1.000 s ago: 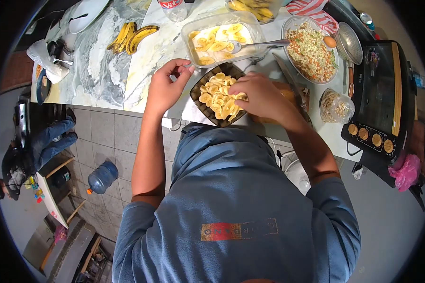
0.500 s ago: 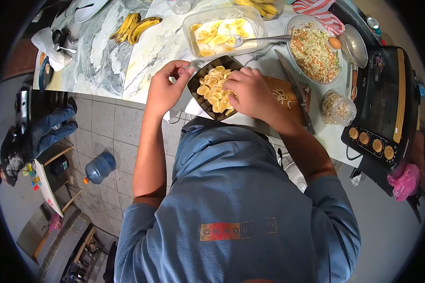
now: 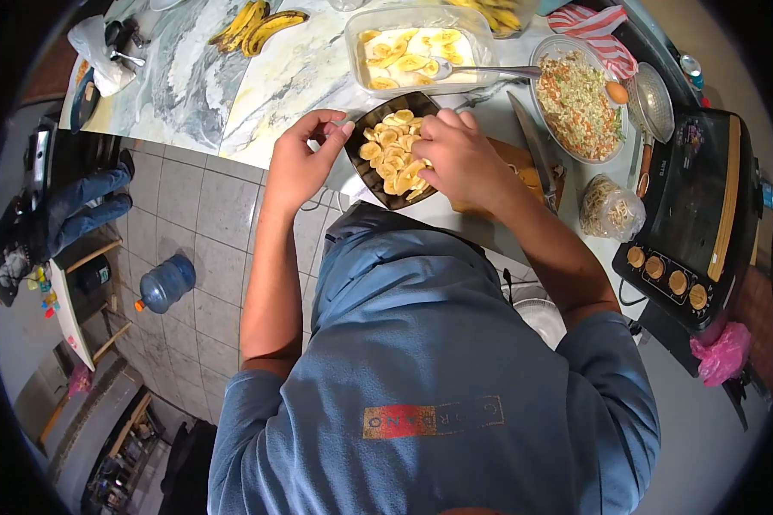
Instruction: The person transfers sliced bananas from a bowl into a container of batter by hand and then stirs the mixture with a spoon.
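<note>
The banana slices (image 3: 393,154) lie in a heap in the dark, square bowl (image 3: 395,202), right in front of the person at the near edge of the marbled counter (image 3: 288,90). The right hand (image 3: 462,154) is over the right side of the bowl. Its fingers are bent and the tips are down at the slices, but I cannot tell if they pinch one. The left hand (image 3: 311,148) is by the bowl's left corner, thumb and first finger close together. I cannot tell if it holds anything or touches the bowl.

Banana slices are likely soft and slippery, so it seems best to use the finger pads and squeeze just a little. Picking from the top should be safer than digging, which could mash the ones below. The left hand could help by gripping the rim, since the bowl sits so near the edge and might slide.

The clear plastic tub (image 3: 483,41), with something white and more slices inside, is just past the bowl. A spoon (image 3: 494,71) sticks out over its right side. The knife (image 3: 532,142) lies by the right arm, over the wooden cutting board (image 3: 514,154), so that arm should mind the blade.
</note>
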The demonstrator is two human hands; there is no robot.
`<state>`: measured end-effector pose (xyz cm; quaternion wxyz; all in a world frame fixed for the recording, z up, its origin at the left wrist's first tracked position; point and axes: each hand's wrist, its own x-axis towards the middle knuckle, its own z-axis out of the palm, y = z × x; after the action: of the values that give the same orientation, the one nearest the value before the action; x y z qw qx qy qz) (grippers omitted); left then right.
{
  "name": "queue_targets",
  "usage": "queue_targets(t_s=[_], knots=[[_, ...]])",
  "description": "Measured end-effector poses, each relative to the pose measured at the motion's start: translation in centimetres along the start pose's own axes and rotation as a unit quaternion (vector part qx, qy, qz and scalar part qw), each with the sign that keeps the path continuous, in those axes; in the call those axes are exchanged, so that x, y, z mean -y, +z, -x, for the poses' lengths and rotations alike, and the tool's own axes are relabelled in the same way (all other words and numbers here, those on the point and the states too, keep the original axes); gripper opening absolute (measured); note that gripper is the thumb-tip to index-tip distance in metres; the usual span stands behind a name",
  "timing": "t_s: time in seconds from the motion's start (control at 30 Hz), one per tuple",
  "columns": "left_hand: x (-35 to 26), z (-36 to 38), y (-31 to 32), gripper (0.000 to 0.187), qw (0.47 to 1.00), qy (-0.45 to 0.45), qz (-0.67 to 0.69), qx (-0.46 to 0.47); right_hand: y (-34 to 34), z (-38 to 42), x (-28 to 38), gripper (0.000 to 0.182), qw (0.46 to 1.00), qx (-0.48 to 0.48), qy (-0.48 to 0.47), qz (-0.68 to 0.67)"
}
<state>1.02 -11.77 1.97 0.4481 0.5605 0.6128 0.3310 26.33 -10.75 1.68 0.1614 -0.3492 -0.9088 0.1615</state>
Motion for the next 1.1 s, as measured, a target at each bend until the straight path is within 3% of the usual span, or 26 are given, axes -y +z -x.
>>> queue_targets(t_s=[0.83, 1.1], knots=[[0.6, -0.1, 0.0, 0.024, 1.0, 0.018, -0.007, -0.014, 0.9, 1.1, 0.5, 0.026, 0.999, -0.011, 0.032, 0.002], [0.0, -0.3, -0.3, 0.026, 1.0, 0.003, -0.012, 0.004, 0.7, 0.9, 0.8, 0.028, 0.998, 0.029, 0.056, -0.003]])
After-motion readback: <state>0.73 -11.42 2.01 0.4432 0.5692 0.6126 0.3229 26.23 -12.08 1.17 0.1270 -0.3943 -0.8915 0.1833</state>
